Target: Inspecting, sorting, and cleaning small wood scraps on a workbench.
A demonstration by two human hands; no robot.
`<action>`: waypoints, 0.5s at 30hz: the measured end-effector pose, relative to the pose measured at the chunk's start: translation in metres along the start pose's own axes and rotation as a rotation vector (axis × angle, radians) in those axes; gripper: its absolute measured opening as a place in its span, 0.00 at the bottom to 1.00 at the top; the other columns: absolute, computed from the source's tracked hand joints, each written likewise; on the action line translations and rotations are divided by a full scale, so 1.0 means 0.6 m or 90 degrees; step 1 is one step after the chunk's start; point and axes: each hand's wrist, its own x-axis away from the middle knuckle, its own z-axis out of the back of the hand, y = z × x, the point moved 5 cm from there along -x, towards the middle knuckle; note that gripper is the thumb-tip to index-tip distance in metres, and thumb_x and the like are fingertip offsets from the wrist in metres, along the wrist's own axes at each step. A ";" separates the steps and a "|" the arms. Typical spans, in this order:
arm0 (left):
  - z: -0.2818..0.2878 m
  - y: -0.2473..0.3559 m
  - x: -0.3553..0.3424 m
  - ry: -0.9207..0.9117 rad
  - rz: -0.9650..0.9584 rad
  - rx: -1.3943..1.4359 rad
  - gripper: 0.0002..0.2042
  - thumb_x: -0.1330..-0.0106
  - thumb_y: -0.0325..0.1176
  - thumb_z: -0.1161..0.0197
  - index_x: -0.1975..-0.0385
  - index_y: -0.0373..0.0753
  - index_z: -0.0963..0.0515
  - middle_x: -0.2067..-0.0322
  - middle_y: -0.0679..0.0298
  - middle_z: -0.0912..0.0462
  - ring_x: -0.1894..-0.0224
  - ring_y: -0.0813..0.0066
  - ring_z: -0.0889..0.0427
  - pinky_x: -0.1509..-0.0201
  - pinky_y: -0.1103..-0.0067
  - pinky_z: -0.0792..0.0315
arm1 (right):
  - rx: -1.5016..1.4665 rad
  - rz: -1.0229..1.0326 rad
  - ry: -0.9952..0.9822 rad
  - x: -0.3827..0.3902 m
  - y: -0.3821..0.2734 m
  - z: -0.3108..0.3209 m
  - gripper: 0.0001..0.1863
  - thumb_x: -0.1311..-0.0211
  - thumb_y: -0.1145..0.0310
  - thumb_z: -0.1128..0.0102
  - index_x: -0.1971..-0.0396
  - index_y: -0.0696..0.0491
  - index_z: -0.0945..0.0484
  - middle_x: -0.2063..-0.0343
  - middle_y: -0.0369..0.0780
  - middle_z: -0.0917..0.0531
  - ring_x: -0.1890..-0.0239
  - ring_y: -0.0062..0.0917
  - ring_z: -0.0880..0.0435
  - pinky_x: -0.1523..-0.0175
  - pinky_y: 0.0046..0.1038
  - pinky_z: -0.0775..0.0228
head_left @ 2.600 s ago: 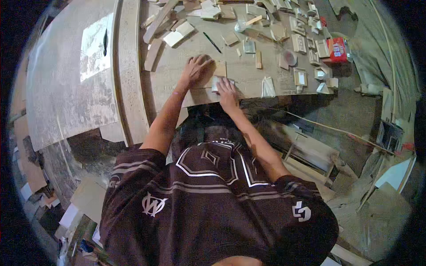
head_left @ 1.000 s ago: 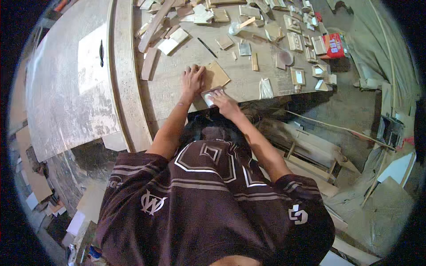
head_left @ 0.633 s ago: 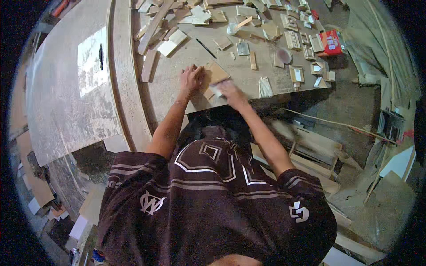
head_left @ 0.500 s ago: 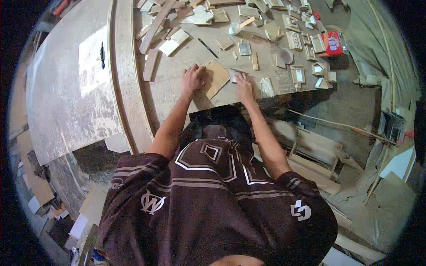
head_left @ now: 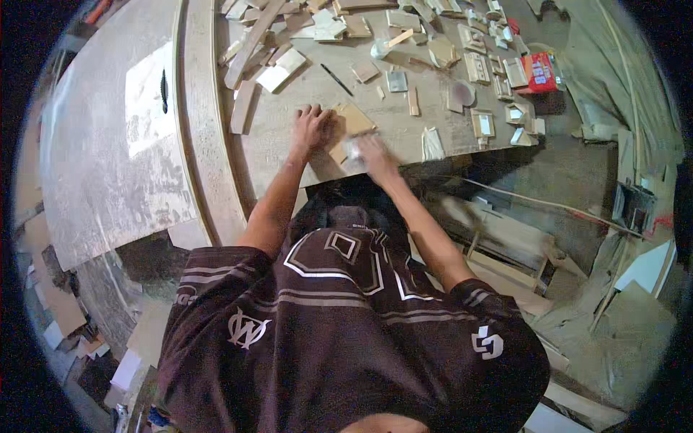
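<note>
A flat, square light-brown wooden board (head_left: 352, 117) lies turned cornerwise near the bench's front edge. Along its left side my left hand (head_left: 310, 133) is closed, fingers bent, holding the board against the bench. Motion blurs my right hand (head_left: 377, 154), which is over the board's lower right edge. Under its fingers is a small pale grey-white flat piece (head_left: 351, 149), pressed on the board; its kind is hard to make out, though it looks like folded sandpaper. A whitish bundle (head_left: 432, 144) lies to the right of that hand.
Beyond the board lie a thin black pen-like stick (head_left: 337, 79), a grey block (head_left: 396, 81) and a wood strip (head_left: 413, 101). Wood offcuts (head_left: 330, 29) crowd the back. Small wooden frames (head_left: 483, 123) and a red package (head_left: 541, 71) occupy the right; a large panel (head_left: 94, 159) fills the left.
My right hand has swept left and toward me with the pale piece, from beside the board's right corner onto the board. My left hand stays at the board's left side.
</note>
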 end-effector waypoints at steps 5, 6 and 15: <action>-0.019 -0.012 0.013 0.043 -0.006 0.014 0.12 0.40 0.42 0.39 0.57 0.52 0.19 0.62 0.63 0.23 0.54 0.62 0.25 0.51 0.63 0.35 | 0.118 0.215 -0.153 0.024 -0.088 -0.057 0.29 0.51 0.71 0.37 0.45 0.59 0.24 0.45 0.50 0.22 0.41 0.46 0.26 0.29 0.40 0.40; -0.021 -0.014 0.014 0.023 0.014 0.014 0.12 0.40 0.42 0.38 0.57 0.52 0.20 0.62 0.64 0.23 0.54 0.62 0.26 0.52 0.63 0.35 | 0.052 0.233 -0.150 0.029 -0.093 -0.050 0.28 0.48 0.72 0.39 0.43 0.57 0.25 0.44 0.50 0.22 0.38 0.47 0.28 0.30 0.41 0.40; -0.022 -0.019 0.014 0.035 0.010 0.003 0.11 0.35 0.44 0.41 0.55 0.54 0.21 0.63 0.63 0.24 0.57 0.62 0.25 0.54 0.65 0.35 | 0.113 0.169 -0.098 0.025 -0.109 -0.020 0.24 0.44 0.77 0.46 0.44 0.58 0.24 0.47 0.45 0.20 0.41 0.45 0.25 0.35 0.42 0.35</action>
